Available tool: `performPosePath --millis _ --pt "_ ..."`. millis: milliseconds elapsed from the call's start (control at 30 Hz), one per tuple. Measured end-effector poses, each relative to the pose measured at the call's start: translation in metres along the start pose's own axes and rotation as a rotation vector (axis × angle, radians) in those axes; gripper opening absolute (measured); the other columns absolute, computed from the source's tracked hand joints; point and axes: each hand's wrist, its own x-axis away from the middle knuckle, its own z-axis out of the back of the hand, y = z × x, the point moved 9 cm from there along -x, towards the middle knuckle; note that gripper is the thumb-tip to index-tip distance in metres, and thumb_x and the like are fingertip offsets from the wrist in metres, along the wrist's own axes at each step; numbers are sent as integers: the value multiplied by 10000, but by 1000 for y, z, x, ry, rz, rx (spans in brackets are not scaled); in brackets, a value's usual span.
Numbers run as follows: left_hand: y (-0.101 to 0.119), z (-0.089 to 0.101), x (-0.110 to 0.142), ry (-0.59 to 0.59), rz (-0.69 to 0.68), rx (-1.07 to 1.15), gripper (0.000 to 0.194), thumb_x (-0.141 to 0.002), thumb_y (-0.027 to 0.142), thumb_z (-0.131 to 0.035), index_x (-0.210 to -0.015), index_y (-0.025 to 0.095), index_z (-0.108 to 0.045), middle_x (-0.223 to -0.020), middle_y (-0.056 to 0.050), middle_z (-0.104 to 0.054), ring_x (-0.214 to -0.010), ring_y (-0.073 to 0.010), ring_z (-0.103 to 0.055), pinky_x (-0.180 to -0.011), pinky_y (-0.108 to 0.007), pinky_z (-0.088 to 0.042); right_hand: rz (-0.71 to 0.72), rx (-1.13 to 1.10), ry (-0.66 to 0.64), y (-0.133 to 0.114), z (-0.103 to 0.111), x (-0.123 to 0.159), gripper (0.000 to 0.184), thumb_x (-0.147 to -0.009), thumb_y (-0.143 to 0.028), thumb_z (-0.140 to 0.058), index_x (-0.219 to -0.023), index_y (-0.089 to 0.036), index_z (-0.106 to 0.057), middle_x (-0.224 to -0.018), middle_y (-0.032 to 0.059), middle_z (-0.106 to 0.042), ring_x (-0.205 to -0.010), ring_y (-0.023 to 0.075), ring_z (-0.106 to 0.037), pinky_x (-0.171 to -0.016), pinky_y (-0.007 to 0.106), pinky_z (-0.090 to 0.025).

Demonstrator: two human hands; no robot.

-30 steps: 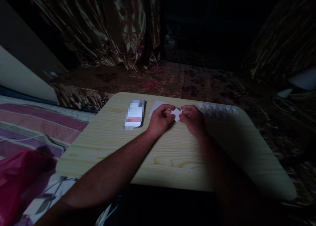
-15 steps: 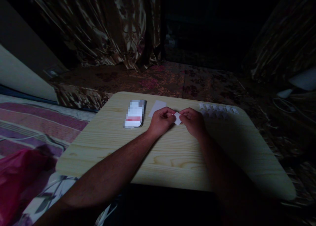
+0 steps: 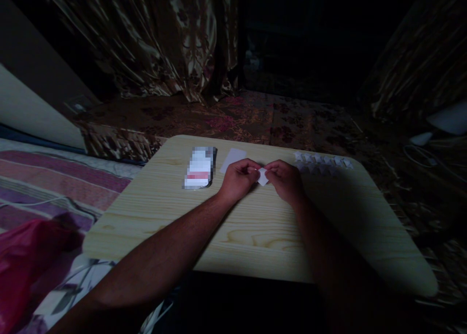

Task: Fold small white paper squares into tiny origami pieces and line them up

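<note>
A small white piece of paper [image 3: 262, 177], its lower corner pointing toward me, is pinched between both hands just above the wooden table [image 3: 255, 237]. My left hand [image 3: 239, 179] is closed on its left side, thumb and fingertips together. On the right side my right hand [image 3: 286, 179] grips it the same way. Behind my left hand lies a pale, flat card or stack of paper [image 3: 232, 160], partly covered by the hand. To the right of my right hand, small folded white pieces [image 3: 316, 159] lie in two rows, the nearer row in shadow.
A phone-like object [image 3: 198, 168] with a blurred face lies at the table's left. Beside the table is a striped bed cover [image 3: 73, 178] with a pink bag [image 3: 29, 261] on it. Brown curtains [image 3: 193, 42] hang behind. A pale object with a cable [image 3: 423, 138] is at far right.
Both hands keep their pinch on the small paper, with barely any shift in fingers or paper. The other things stay where they were.
</note>
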Motion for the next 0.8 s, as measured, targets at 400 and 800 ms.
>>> performPosePath --millis 400,800 --pt "2 -5 0 -33 36 144 85 -655 176 -713 -732 155 -685 -612 9 -624 -539 -89 -527 -543 -216 -407 -10 -165 -14 -11 4 1 77 -735 -251 -630 -777 -216 -684 -649 -18 -677 -597 142 -637 -569 252 -506" --pt "6 -4 2 -21 24 68 115 -665 207 -721 -750 146 -672 -631 -1 -639 -543 -91 -529 -535 -213 -400 -13 -139 -27 -12 3 1 67 -739 -255 -615 -746 -215 -668 -670 -5 -686 -635 166 -658 -609 276 -520"
